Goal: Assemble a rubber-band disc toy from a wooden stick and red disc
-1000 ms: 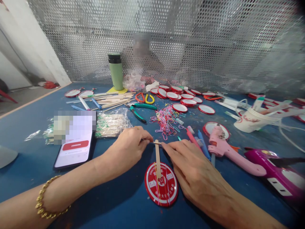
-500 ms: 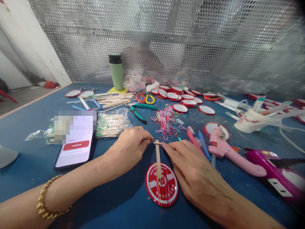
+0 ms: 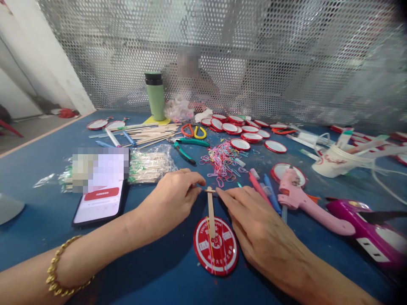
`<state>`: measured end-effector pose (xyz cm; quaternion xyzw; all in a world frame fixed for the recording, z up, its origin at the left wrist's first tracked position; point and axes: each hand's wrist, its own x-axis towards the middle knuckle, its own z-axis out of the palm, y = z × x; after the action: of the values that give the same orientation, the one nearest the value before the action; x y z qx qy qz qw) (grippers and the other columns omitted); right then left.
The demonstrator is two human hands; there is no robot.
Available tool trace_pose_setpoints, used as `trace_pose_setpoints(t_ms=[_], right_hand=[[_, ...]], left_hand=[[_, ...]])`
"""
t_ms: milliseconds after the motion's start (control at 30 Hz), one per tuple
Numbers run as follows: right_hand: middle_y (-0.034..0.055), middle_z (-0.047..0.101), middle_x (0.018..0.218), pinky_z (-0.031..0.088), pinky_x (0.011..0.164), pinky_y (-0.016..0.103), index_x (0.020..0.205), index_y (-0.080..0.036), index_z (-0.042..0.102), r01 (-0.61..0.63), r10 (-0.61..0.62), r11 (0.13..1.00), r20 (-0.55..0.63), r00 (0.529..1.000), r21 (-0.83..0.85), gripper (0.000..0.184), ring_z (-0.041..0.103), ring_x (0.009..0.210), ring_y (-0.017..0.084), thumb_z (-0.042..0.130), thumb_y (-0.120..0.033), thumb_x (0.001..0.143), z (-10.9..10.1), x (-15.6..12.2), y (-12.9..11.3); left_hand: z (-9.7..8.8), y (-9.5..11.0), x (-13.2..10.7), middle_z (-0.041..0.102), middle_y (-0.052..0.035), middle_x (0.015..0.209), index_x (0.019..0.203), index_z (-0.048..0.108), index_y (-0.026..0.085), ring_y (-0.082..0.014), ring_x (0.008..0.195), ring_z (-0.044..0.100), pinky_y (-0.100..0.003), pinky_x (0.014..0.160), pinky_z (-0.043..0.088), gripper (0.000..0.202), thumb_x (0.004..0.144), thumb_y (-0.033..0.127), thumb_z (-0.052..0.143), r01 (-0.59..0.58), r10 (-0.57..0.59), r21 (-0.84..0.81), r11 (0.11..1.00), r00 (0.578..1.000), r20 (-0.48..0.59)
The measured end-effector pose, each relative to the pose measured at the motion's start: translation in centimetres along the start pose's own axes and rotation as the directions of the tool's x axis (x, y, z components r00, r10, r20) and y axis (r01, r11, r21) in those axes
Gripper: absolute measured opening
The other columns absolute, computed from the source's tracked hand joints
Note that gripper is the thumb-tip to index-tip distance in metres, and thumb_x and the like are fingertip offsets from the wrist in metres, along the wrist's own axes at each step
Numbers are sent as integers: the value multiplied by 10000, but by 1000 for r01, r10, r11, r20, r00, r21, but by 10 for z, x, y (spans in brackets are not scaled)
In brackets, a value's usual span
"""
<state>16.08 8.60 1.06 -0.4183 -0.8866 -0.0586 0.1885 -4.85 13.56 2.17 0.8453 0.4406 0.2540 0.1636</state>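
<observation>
A red round lid (image 3: 229, 250) with white print lies face up on the table in front of me, thin coloured rubber bands stretched across it. A flat wooden stick (image 3: 211, 214) runs from its middle away from me. Near the stick's far end a short thin wooden piece (image 3: 210, 191) lies across it like a crossbar. To the left, my left hand (image 3: 178, 195) is open, thumb and forefinger parted just beside the crossbar. My right hand (image 3: 254, 216) is open too, its forefinger stretched close to the crossbar's right end; its thumb is mostly hidden.
A phone (image 3: 101, 203), bagged sticks (image 3: 149, 165) and pliers (image 3: 186, 153) lie left and ahead. Small rubber bands (image 3: 222, 159) are heaped beyond my hands. A pink glue gun (image 3: 318, 212), a purple tool (image 3: 365, 228), a paper cup (image 3: 330, 163) and several lids (image 3: 275, 146) are at right.
Both hands' fingertips have let go of the crossbar's ends and moved slightly apart. The crossbar, stick and lid stay where they were.
</observation>
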Motion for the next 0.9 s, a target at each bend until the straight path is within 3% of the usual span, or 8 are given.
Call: trace_pose_setpoints(t_ms=[133, 233, 333, 467, 600, 733, 900], right_hand=[[124, 616, 1108, 531, 889, 467, 1385, -139, 459, 6, -5, 1000, -29, 1000, 14, 455, 577, 1011, 241, 370, -89, 941, -1, -1, 1], [124, 608, 1120, 523, 902, 468, 1375, -139, 466, -8, 8, 1000, -59, 998, 6, 434, 576, 1018, 237, 362, -98, 956, -3, 0, 2], [122, 611, 1078, 542, 844, 446, 1352, -139, 491, -21, 22, 1000, -51, 998, 11, 416, 584, 971, 233, 364, -99, 957, -2, 1, 3], [130, 607, 1077, 542, 841, 435, 1319, -120, 522, -19, 19, 1000, -35, 999, 8, 407, 583, 971, 238, 374, -85, 941, 0, 2, 3], [139, 609, 1079, 539, 843, 450, 1318, -103, 524, -17, 17, 1000, -27, 999, -8, 421, 582, 973, 245, 372, -76, 927, 1, 1, 4], [129, 613, 1074, 542, 821, 455, 1304, -121, 538, -13, 13, 1000, -22, 1000, -22, 426, 583, 952, 245, 373, -82, 914, 2, 0, 4], [130, 612, 1062, 538, 815, 453, 1306, -107, 533, 3, -3, 1000, -18, 1000, -24, 415, 574, 942, 242, 370, -88, 925, 3, 0, 5]], left_hand=[[-1, 15, -18, 639, -72, 921, 995, 654, 172, -149, 705, 596, -269, 612, 484, 272, 927, 117, 396, -131, 143, 252, 959, 989, -31], [-2, 21, -25, 613, -61, 849, 905, 642, 176, -154, 666, 573, -277, 590, 483, 252, 924, 126, 396, -247, 271, 336, 909, 962, -25], [-2, 13, -21, 632, -73, 908, 970, 661, 163, -153, 731, 613, -265, 627, 507, 283, 925, 119, 385, -152, 173, 304, 940, 984, -41], [-1, -6, -11, 686, -47, 919, 1030, 692, 190, -153, 812, 650, -278, 749, 527, 289, 907, 122, 439, -34, 38, 104, 994, 998, -45], [0, -13, -8, 729, -27, 905, 1061, 694, 191, -151, 796, 664, -284, 763, 528, 279, 880, 133, 490, 62, -64, -33, 998, 997, -51], [2, -11, -11, 730, -29, 1006, 1110, 686, 206, -158, 900, 666, -299, 832, 516, 343, 876, 91, 463, -5, 3, -55, 998, 999, -41], [3, -9, -13, 722, -21, 941, 1145, 692, 254, -148, 831, 651, -279, 746, 511, 397, 893, 81, 439, -48, 48, -33, 998, 999, -15]])
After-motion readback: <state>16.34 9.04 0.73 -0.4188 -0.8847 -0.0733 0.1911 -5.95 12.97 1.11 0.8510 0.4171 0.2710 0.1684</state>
